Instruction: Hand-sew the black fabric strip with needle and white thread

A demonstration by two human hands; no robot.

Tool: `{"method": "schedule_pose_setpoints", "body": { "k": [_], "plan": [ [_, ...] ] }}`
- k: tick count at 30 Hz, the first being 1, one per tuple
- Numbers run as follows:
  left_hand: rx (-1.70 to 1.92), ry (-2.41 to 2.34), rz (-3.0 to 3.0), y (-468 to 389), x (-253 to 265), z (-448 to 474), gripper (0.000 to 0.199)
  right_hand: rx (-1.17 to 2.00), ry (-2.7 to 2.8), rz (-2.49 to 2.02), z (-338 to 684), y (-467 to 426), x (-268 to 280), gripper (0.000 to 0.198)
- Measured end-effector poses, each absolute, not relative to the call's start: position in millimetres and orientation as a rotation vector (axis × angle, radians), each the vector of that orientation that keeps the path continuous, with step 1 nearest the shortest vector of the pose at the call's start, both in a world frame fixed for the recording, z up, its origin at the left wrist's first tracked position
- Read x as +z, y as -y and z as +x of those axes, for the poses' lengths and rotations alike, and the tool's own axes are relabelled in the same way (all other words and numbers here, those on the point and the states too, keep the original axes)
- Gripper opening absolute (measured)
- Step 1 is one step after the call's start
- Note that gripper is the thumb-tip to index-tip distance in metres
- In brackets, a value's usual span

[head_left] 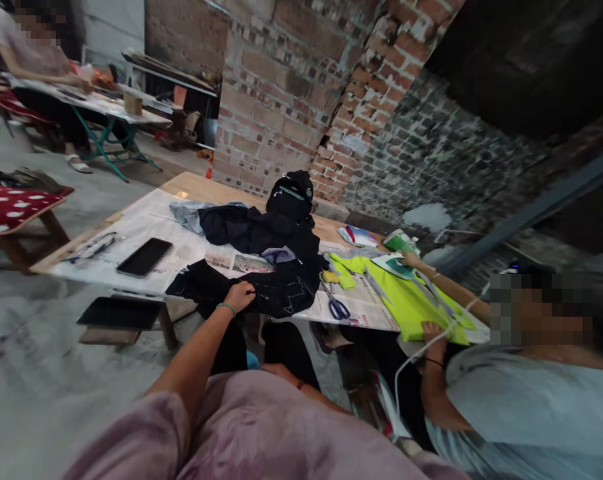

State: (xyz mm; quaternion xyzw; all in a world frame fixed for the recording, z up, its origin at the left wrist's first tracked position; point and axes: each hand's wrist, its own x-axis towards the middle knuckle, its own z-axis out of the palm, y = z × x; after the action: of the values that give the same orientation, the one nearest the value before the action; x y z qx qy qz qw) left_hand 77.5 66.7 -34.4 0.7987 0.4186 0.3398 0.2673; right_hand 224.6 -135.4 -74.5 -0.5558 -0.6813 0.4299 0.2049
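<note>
Dark cloth (276,280), marked with faint pale lines, lies heaped at the middle of the near edge of the desk (191,183), on spread newspaper (151,220). The left hand (239,295), wearing a green wristband, rests on the cloth at that near edge with fingers curled and pinching a fold. The right hand is not clearly shown; only a forearm lies low against the lap, so its grip cannot be told. Scissors (336,307) with blue handles lie untouched on the newspaper just right of the cloth. A black bag (290,195) stands behind the heap, toward the far edge. A phone (144,257) lies face up near the left end, with a dark tablet (119,312) hanging just off the near-left corner. At the right end a 2nd person presses both hands on yellow-green cloth (406,300). Judged from the drawn lines and the idle scissors, marking appears done and cutting appears not yet begun on the dark cloth.
</note>
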Motion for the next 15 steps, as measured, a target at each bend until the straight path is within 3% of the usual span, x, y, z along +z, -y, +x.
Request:
{"method": "schedule_pose_setpoints", "body": {
  "k": [10,15],
  "plan": [
    [0.949,-1.109,2.130,-65,-41,78,0.009,1.263,1.984,-1.471,196,117,-51,0.007],
    [0.944,-1.085,2.157,-63,-41,75,0.011,1.157,1.974,-1.490,197,117,-37,0.012]
  ]
}}
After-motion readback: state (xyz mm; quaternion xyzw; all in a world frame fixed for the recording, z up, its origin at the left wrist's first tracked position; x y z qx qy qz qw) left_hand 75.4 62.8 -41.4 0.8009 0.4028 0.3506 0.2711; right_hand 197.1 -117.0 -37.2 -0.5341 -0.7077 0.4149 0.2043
